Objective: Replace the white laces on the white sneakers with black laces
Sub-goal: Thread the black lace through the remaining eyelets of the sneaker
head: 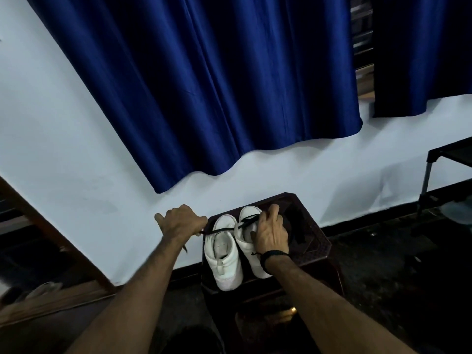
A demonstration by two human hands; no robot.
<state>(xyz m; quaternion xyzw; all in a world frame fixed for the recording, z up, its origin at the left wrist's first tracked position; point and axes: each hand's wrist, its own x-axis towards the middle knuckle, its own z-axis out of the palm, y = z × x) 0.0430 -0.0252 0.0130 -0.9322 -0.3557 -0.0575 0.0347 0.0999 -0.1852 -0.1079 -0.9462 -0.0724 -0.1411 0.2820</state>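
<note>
From my head camera I look down on two white sneakers side by side on a small dark stool (315,241) set against the white wall (76,149). Their toes point away from me and their heels sit nearest me. The left sneaker (223,261) touches the right sneaker (249,241) along their inner sides.

My left hand (180,221) is out to the left of the stool, fingers curled tight around a black lace (219,229). The lace runs taut from that fist, across the top of the left sneaker, to the eyelet area of the right sneaker. A loose end of it hangs below my left wrist.

My right hand (270,232) rests on the right sneaker, thumb at the shoe's opening and fingers curled over its far side, gripping the shoe near where the lace crosses the tongue. A dark band (270,256) sits on that wrist.

A blue curtain (204,85) hangs on the wall above, and a second one (421,54) to the right. A dark metal rack (444,175) stands at the right edge on the dark floor (383,277).
</note>
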